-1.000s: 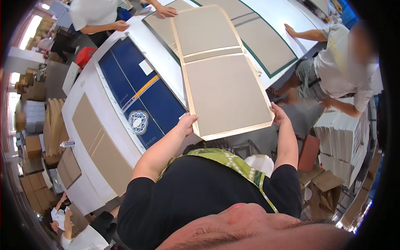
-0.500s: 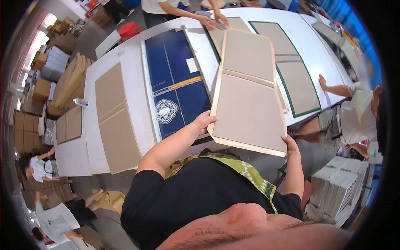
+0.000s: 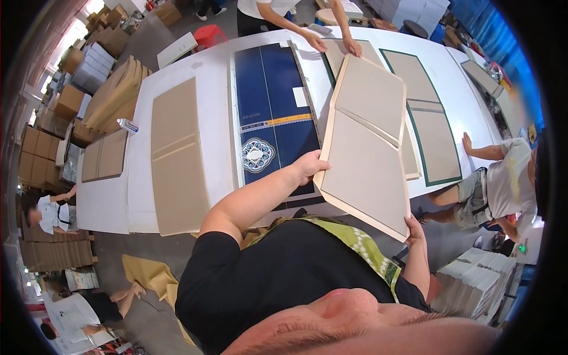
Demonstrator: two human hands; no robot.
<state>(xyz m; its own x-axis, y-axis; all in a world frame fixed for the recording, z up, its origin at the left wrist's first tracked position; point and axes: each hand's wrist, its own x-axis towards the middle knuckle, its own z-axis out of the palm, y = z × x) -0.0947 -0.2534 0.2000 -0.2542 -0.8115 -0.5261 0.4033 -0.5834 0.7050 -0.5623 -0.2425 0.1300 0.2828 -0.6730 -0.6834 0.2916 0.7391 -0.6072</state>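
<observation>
Pale board (image 3: 368,180), nearly flat a second ago, now bends at its middle strip, held farther right in view, toward two o'clock, over the tabletop (image 3: 222,127) edge. Left hand (image 3: 310,167): fingers gripping its rim at board's eight o'clock. Right hand (image 3: 416,231): fingers gripping five o'clock corner. Co-worker's hand (image 3: 352,47) at twelve.

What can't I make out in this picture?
- Underside of the cream-edged beige board: head view, faces away from the camera.
- Left hand and right hand: head view, some fingers hidden behind that board.
- Small marking on the navy panel: head view, too small to read.
- Co-worker at right: head view, partly cut off by the dark rim.
</observation>
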